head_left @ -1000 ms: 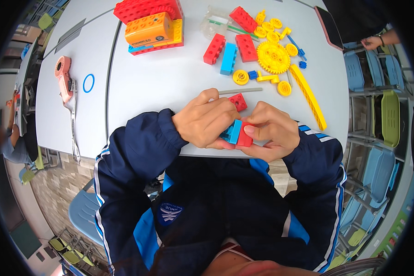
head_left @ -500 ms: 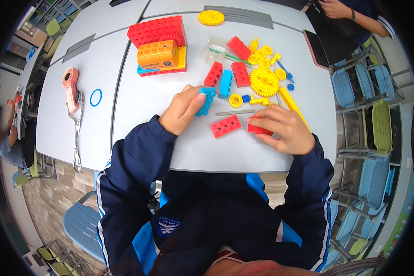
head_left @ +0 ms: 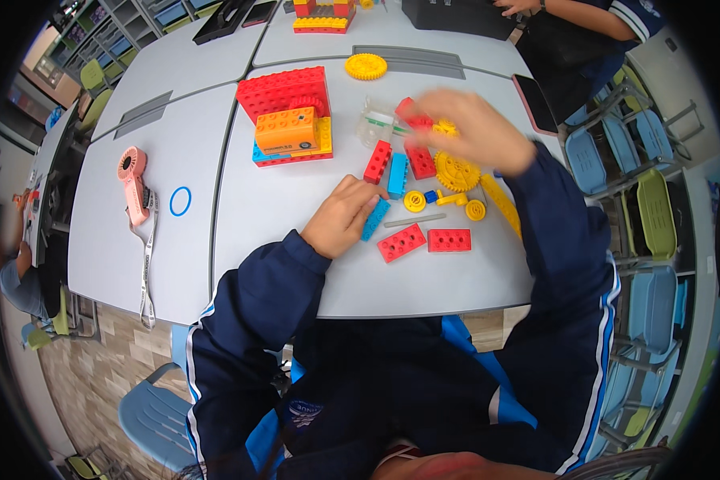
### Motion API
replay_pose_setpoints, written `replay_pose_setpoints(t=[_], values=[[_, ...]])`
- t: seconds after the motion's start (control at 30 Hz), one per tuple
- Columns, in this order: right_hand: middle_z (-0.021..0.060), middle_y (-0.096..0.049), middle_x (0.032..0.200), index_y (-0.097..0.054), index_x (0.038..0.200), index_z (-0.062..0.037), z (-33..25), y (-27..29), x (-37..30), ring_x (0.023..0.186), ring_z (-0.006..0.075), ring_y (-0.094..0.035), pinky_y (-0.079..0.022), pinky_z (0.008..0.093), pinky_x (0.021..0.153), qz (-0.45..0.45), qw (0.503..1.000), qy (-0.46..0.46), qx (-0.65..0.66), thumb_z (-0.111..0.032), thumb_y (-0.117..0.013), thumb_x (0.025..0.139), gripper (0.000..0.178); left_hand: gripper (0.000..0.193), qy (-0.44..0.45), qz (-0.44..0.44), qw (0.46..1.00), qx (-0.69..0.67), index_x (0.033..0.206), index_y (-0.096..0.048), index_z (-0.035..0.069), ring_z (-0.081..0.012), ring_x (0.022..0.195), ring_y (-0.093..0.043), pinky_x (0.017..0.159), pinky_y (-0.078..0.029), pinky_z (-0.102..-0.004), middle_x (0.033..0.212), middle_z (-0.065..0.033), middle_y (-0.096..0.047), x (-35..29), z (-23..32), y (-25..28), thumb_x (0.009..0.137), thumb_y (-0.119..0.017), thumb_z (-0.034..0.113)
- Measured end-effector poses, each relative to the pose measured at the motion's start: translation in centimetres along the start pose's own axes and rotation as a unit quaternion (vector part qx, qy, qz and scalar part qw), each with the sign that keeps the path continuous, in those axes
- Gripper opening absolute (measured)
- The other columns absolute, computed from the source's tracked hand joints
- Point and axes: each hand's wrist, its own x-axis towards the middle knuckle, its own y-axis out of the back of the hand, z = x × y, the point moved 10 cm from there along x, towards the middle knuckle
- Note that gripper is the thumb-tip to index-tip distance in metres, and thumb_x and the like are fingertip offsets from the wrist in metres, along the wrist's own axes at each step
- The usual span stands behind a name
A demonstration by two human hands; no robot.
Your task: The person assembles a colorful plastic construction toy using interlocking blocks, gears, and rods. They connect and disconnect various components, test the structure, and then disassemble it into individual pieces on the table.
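Observation:
My left hand [head_left: 342, 218] is closed around one end of a blue brick [head_left: 375, 220] just above the table. Blurred by motion, my right hand [head_left: 480, 128] reaches over the loose parts, and its fingers are too smeared to read. Below it lie a red brick [head_left: 421, 162] and a large yellow gear [head_left: 458, 172], partly covered. Another blue brick [head_left: 398, 175] stands beside a red brick [head_left: 378, 162]. Two red bricks with holes, one tilted [head_left: 402, 243] and one straight [head_left: 450, 240], rest closest to me, below a grey rod [head_left: 414, 220].
An assembled model with an orange block [head_left: 286, 130] and red bricks [head_left: 282, 92] stands behind my left hand. Beside it are a clear plastic container [head_left: 378, 124], a yellow gear [head_left: 366, 66], a blue ring [head_left: 181, 201] and a pink handheld fan [head_left: 134, 188]. A phone [head_left: 534, 104] lies far right.
My right hand has left the red brick near me and swung up and away over the yellow parts. That brick now lies straight. The blue brick remains in my left hand.

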Motion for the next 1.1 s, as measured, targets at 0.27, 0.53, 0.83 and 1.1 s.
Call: replay_pose_setpoints(t=[0.27, 0.53, 0.83, 1.1], values=[[0.0141, -0.04, 0.151, -0.046, 0.144, -0.0154, 16.1, -10.2, 14.9, 0.14, 0.0349, -0.036, -0.025, 0.0601, 0.113, -0.035, 0.977, -0.185, -0.097, -0.062, -0.033, 0.098, 0.067, 0.016, -0.057, 0.011, 0.997, 0.057, 0.108, -0.063, 0.001, -0.033, 0.098, -0.052, 0.088, -0.044, -0.039, 0.099, -0.0154, -0.058, 0.1, 0.6, -0.2, 0.094, -0.056, 0.007], [0.013, -0.047, 0.147, -0.056, 0.138, -0.0159, 13.3, -9.9, 12.3, 0.141, 0.0317, -0.038, -0.01, 0.0695, 0.114, -0.178, 0.945, -0.261, -0.08, -0.072, -0.022, 0.095, 0.078, 0.013, -0.142, 0.108, 0.982, 0.066, 0.1, -0.063, 0.0, -0.0329, 0.091, -0.059, 0.079, -0.048, -0.0381, 0.095, -0.0148, -0.061, -0.6, 3.2, 3.2, 0.087, -0.063, 0.001], [0.0249, -0.069, 0.104, -0.064, 0.122, -0.0032, 7.4, -6.3, 10.3, 0.107, 0.0385, -0.063, -0.049, 0.0438, 0.095, -0.056, 0.981, -0.17, -0.072, -0.059, -0.042, 0.098, 0.065, 0.06, -0.019, 0.49, 0.857, 0.159, 0.122, -0.051, -0.002, -0.0341, 0.111, -0.051, 0.096, -0.041, -0.0426, 0.123, -0.0192, -0.052, -3.3, 1.7, 14.5, 0.075, -0.083, 0.019], [0.0216, -0.07, 0.093, -0.061, 0.117, -0.003, 1.7, -5.5, 14.4, 0.085, 0.0322, -0.068, -0.052, 0.0398, 0.077, 0.105, 0.991, 0.028, 0.074, -0.048, -0.068, 0.088, 0.054, 0.093, 0.092, 0.39, 0.908, 0.122, 0.138, -0.033, -0.004, -0.0377, 0.125, -0.043, 0.106, -0.036, -0.0446, 0.131, -0.0225, -0.041, -1.4, -4.5, 12.7, 0.066, -0.085, 0.023]])
